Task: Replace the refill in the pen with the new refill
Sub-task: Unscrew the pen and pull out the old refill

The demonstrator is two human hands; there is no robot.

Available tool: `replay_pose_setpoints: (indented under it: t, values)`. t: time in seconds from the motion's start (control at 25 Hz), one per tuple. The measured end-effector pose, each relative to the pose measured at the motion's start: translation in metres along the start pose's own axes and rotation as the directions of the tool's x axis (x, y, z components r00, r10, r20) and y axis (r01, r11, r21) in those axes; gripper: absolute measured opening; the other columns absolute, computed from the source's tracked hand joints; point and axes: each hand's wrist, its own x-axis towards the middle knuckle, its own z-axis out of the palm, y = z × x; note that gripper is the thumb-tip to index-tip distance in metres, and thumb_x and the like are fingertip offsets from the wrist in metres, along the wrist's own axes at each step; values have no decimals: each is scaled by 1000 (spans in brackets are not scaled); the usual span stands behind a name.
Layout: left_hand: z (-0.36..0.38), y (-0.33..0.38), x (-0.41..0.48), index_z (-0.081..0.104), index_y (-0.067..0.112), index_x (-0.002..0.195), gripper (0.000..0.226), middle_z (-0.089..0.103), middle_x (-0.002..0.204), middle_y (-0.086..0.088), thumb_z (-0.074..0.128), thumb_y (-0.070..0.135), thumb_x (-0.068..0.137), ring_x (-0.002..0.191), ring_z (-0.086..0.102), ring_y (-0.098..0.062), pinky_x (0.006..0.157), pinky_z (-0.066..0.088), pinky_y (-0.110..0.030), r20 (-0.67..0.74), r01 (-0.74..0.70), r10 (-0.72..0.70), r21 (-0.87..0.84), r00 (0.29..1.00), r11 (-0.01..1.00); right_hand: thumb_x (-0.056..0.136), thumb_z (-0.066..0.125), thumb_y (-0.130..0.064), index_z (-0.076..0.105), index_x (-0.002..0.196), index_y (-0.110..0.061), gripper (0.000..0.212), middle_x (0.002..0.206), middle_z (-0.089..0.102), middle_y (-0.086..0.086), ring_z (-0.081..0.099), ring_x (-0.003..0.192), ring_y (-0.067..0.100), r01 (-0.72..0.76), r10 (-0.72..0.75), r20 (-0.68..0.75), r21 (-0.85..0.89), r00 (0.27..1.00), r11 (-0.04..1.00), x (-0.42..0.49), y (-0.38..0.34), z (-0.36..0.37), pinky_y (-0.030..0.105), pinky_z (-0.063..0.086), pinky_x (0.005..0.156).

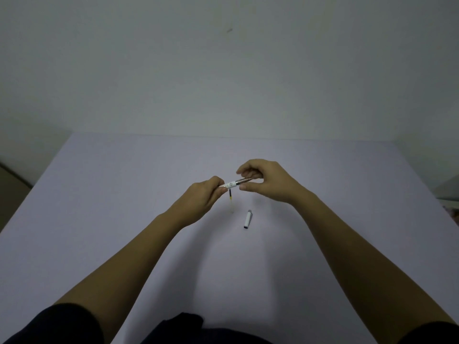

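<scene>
On the pale table (pixel 124 194), the left hand (pixel 202 196) has its grip pinched around the white barrel end of the pen (pixel 234 183), held in the air. A refill (pixel 231 198) hangs down just below that hand; whether its fingers hold it too, I cannot tell. Further right, the right hand (pixel 263 181) grips the pen's darker tip section between thumb and fingertips. The white cap (pixel 247 219) lies on the table, below and apart from both hands. Unscrewing the tip with a loose hold could let the small section slip and roll away, and the dangling refill may drop.
</scene>
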Motion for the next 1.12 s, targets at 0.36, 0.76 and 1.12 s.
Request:
replay_pose_setpoints:
  t: [0.36,0.76,1.12]
  values:
    - [-3,4,0,46,21,88,22,47,61,8,36,38,98,53,40,-9,48,29,-24,-9,-1,1,-6,1000,1000,77,68,-41,65,88,-36,12,84,68,-12,65,78,1,-100,102,-29,66,994,993,0,-4,1,16,51,71]
    - [0,4,-1,45,24,87,18,44,59,10,37,36,97,51,40,-8,54,37,-13,-48,-3,1,-30,999,1000,76,71,-39,68,86,-31,13,78,68,-12,62,67,-3,-152,156,-43,97,987,984,1,-5,-2,21,48,66]
    - [-1,5,-2,46,19,89,20,44,59,10,38,35,98,52,39,-8,47,27,-22,-29,12,-13,-13,999,1000,78,67,-42,66,71,-32,12,71,70,-8,63,67,4,-182,187,-66,74,980,980,2,-4,1,23,48,66]
